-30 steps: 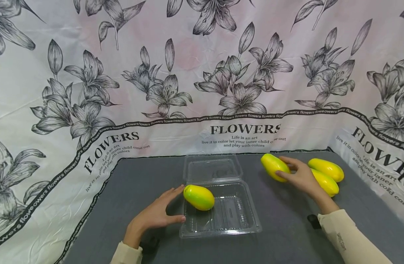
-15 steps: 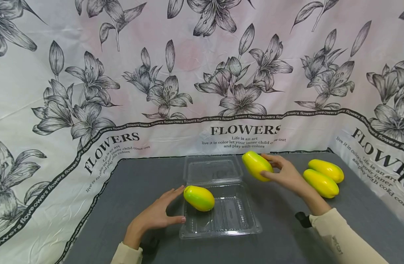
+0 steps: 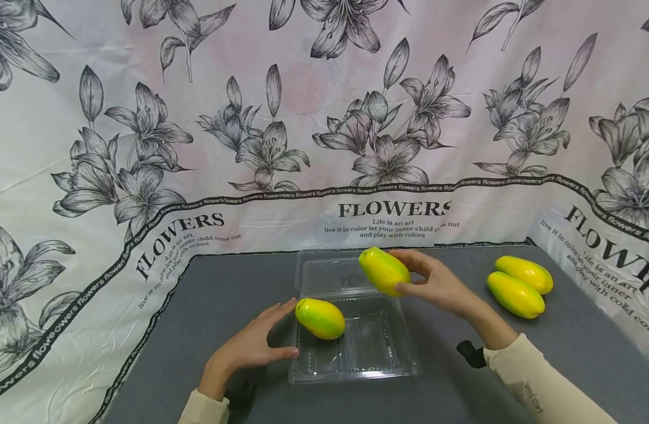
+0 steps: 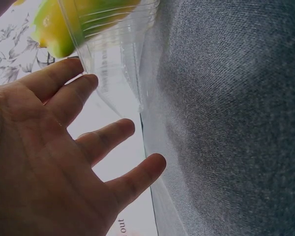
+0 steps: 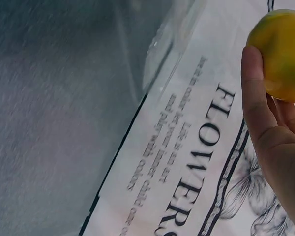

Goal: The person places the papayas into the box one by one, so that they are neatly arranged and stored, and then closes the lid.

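Observation:
In the head view, my right hand [image 3: 437,284] grips a yellow-green papaya [image 3: 384,272] between thumb and fingers. It holds the fruit in the air over the hinge side of a clear plastic clamshell box [image 3: 377,353], whose lid [image 3: 324,272] lies folded back. A second papaya [image 3: 320,318] lies in the left part of the box. My left hand [image 3: 252,340] is spread at the box's left side; in the left wrist view its fingers are apart, with fingertips [image 4: 90,81] at the clear wall. The right wrist view shows the held papaya [image 5: 282,56] partly cut off by the frame.
Two more papayas, one nearer [image 3: 515,294] and one behind it [image 3: 525,274], lie side by side on the right of the grey table [image 3: 234,282]. A flower-printed cloth [image 3: 282,224] hangs along the back and sides.
My right hand has carried its papaya leftward, from near the other two to above the box's lid hinge. The left hand and the papaya in the box have stayed put.

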`<control>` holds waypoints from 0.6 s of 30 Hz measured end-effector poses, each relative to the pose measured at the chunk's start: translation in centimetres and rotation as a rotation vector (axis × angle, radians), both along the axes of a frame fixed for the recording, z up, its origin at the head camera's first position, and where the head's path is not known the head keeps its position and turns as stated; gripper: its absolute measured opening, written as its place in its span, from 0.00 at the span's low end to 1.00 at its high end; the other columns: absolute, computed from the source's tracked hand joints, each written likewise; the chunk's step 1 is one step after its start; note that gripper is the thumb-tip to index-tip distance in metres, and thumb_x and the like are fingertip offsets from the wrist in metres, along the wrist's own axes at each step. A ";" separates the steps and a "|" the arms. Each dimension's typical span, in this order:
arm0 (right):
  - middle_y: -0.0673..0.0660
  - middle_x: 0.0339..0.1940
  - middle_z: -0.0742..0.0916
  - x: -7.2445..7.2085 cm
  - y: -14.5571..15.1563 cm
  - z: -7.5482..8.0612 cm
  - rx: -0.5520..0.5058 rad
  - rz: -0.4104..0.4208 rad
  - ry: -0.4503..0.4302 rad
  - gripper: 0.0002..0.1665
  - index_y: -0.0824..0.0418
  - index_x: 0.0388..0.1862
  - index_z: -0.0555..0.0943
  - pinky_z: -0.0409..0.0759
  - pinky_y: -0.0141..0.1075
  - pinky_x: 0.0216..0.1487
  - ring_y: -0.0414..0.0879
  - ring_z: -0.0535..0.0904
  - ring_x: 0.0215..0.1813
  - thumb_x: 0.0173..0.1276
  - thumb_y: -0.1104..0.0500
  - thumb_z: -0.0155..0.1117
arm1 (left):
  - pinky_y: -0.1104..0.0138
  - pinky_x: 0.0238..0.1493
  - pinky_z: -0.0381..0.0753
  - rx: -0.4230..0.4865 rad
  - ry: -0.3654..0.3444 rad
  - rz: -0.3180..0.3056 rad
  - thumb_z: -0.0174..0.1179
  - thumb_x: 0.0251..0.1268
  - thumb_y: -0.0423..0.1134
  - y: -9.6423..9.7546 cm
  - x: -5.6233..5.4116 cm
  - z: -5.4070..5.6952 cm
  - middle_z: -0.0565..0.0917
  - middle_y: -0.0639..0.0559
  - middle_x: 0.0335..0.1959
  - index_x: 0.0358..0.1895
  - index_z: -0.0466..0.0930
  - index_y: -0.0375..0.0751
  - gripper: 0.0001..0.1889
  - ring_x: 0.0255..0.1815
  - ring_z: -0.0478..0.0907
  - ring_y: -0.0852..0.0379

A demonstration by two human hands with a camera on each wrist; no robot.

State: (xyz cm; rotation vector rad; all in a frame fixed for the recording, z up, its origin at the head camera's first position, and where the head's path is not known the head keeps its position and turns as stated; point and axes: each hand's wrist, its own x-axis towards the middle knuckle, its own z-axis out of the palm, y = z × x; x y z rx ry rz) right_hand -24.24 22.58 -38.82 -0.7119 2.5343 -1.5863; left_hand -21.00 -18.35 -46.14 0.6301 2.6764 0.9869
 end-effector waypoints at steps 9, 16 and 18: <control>0.57 0.70 0.78 0.8 -2.6 0.2 -0.033 0.111 -0.007 0.42 0.52 0.76 0.68 0.87 0.37 0.53 0.52 0.78 0.63 0.66 0.58 0.75 | 0.26 0.71 0.56 0.004 -0.003 -0.005 0.72 0.58 0.58 0.0 0.0 -0.1 0.56 0.57 0.84 0.82 0.54 0.62 0.50 0.85 0.48 0.37; 0.57 0.69 0.75 1.5 -4.8 0.3 0.024 0.155 -0.003 0.44 0.52 0.76 0.68 0.87 0.40 0.53 0.55 0.77 0.60 0.63 0.56 0.77 | 0.26 0.71 0.56 -0.002 -0.010 0.004 0.71 0.58 0.59 0.0 0.0 -0.1 0.56 0.56 0.84 0.82 0.53 0.63 0.50 0.85 0.48 0.37; 0.58 0.68 0.75 1.6 -5.5 0.3 0.030 0.177 0.002 0.43 0.53 0.75 0.69 0.86 0.41 0.54 0.54 0.77 0.60 0.63 0.56 0.77 | 0.25 0.70 0.56 -0.006 -0.013 0.009 0.71 0.58 0.59 0.1 0.0 0.0 0.55 0.56 0.84 0.82 0.53 0.64 0.50 0.84 0.48 0.36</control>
